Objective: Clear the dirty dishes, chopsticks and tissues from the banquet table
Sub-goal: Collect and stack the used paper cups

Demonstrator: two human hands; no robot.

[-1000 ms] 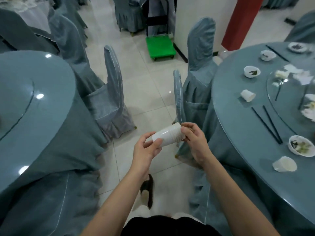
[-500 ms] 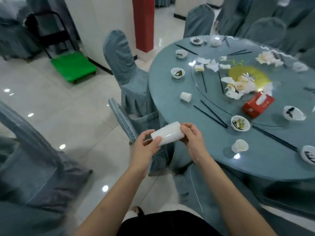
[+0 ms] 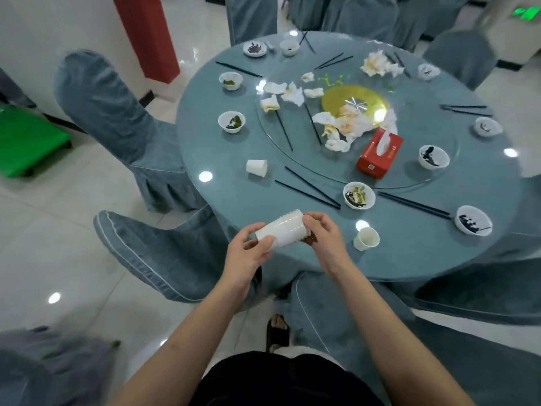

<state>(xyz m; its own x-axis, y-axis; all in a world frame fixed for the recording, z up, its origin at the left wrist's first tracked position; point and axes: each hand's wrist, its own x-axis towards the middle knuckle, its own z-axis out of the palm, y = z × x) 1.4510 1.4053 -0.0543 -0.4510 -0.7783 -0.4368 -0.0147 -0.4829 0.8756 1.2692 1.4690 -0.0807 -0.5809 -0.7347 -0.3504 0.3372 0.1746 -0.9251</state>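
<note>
You hold a stack of nested white cups (image 3: 281, 231) sideways in front of you, just off the near edge of the table (image 3: 222, 183). Your left hand (image 3: 248, 253) wraps its fingers round the closed, narrow end, and your right hand (image 3: 322, 238) curls its fingers at the open mouth end, where something dark shows by the rim; what it is cannot be told.

The stack lies on its side over the floor and the chair cover, not over the table. If dregs are left in the cups, tilting the mouth lower will likely spill them onto your right hand or the cloth below. The nested cups can also slide apart if either hand loosens.

The nearest loose cup (image 3: 366, 238) stands upright close to the table edge, just beside your right hand; a careless reach could knock it off. Another cup (image 3: 257, 167) lies tipped on its side further in and may roll when touched.

Much remains: bowls with scraps such as the near bowl (image 3: 359, 195), black chopsticks (image 3: 310, 189) lying in loose pairs, and crumpled tissues (image 3: 336, 130) on the glass turntable (image 3: 421, 171). The chopsticks roll easily, and leaning over for the far tissues could drag a forearm through the near bowl. The red tissue box (image 3: 380, 153) sits partly on the turntable, so spinning it may carry the box into the bowls.
</note>
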